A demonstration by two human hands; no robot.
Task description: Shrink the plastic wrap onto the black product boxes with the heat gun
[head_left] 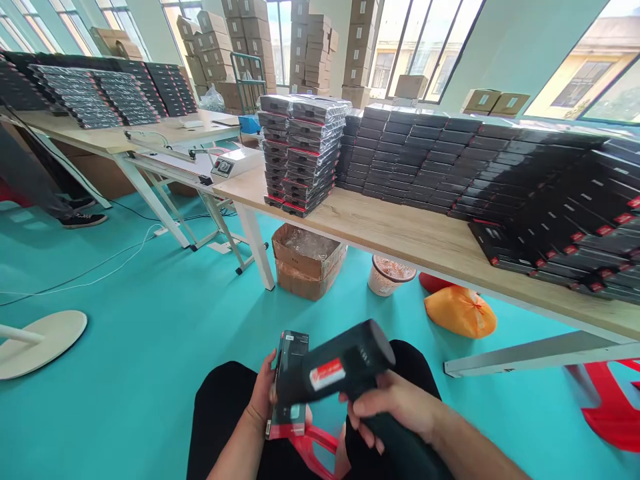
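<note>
We sit with our left hand (261, 397) closed narrowly round a black box (286, 357), which stands upright above our lap, held in the air and well below the near edge of the table (400, 230); our right hand (395, 407) is wrapped tightly round the handle of a heat gun (345, 360), its barrel lying across the box in our view; we cannot tell whether the two touch, or whether the gun is running; for now, both hands hold the gun and box together over our lap; along the table stand stacks of wrapped boxes (305, 153), with more in rows toward its far edge (450, 153); below it lie a carton (307, 267) and an orange bag (460, 312); a red stool (613, 413) stands at the right; a co-worker's leg (45, 180) shows at the left.
</note>
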